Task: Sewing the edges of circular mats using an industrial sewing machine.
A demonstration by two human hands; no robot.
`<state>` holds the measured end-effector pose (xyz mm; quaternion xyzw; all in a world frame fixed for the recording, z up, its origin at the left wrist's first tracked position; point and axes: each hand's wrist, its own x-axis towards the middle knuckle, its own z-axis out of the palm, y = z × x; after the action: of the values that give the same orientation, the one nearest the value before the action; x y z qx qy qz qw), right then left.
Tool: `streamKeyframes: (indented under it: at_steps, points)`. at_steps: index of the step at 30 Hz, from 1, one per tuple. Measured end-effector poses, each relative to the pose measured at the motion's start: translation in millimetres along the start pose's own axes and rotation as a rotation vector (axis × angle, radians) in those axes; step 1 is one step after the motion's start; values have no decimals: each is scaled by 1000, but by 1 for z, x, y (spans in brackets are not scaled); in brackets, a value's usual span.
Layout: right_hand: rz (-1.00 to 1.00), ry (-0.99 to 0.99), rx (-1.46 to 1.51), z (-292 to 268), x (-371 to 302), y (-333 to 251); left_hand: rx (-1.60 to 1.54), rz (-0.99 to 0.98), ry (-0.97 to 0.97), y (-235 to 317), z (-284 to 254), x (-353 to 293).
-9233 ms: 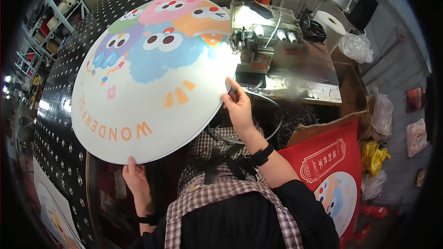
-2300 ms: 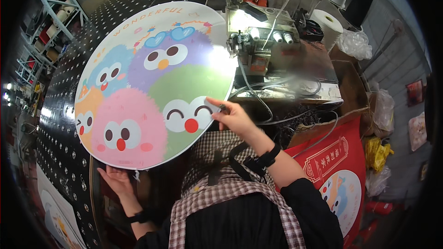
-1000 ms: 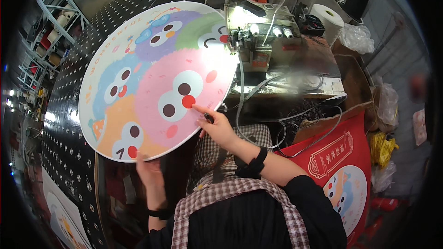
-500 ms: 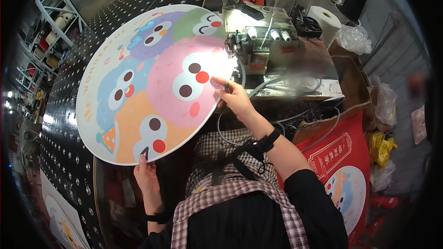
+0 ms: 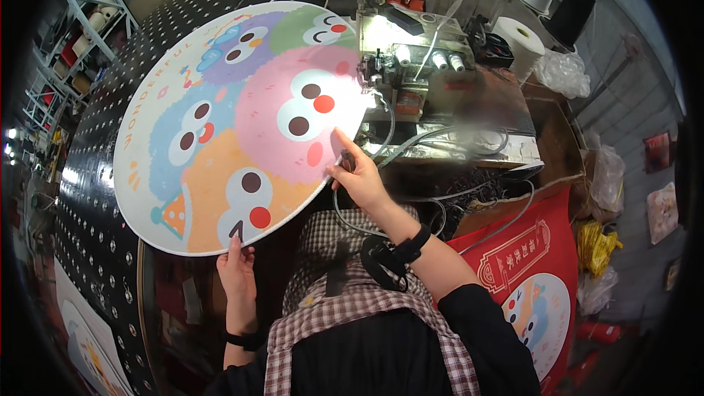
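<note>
A large round mat (image 5: 209,121) printed with pastel cartoon faces lies on the dark studded table, its right edge at the lit needle area of an overlock sewing machine (image 5: 418,51). My left hand (image 5: 238,275) pinches the mat's near edge, thumb on top and fingers underneath. My right hand (image 5: 359,180) grips the lower right edge, index finger stretched over the pink face. A small dark tool (image 5: 347,160), its kind unclear, is tucked in that hand. White edging runs along the mat's rim.
Thread cones (image 5: 519,40) stand behind the machine. Grey hoses (image 5: 418,143) loop below it. At the right are a cardboard box (image 5: 561,154) with dark scraps and a red bag (image 5: 524,242). The studded table (image 5: 95,198) stretches left; more printed pieces (image 5: 92,352) lie lower left.
My right hand has moved down and left along the mat's edge, away from the needle area. The mat's near edge has shifted slightly; my left hand keeps its pinch.
</note>
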<state>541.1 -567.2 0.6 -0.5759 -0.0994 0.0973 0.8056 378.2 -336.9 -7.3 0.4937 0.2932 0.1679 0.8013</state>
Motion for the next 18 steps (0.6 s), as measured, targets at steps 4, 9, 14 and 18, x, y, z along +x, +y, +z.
streamKeyframes:
  at_steps: [4, 9, 14, 18]
  points:
    - [-2, 6, -35, -4, 5, -5, 8, -8, -13, -1, 9, 0]
    - [27, 23, -32, -8, 12, -15, 2, 14, -34, -4, 15, 2]
    - [25, 46, -65, -11, 16, -17, 7, -3, -41, -3, 24, 1]
    - [31, 86, -61, -7, 16, -20, 17, -7, -60, -6, 25, 1]
